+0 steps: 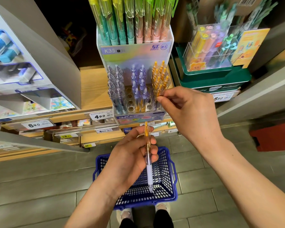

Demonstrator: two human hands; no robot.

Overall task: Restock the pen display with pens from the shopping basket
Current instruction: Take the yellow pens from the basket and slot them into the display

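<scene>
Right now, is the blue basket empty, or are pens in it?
Empty where visible: only bare mesh shows in the basket; the left hand and its pen hide part.

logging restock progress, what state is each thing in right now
pen display, partly filled, several holes empty
left hand, grips an orange-topped pen, tip down
right hand, pinches an orange pen standing in the right column
shopping basket, on the floor, no pens visible

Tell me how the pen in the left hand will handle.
Probably stiff and light: the pen is a thin, clear plastic barrel. The smooth barrel may slip, though its white grip sleeve should help. It looks round, so it may roll if laid flat.
</scene>
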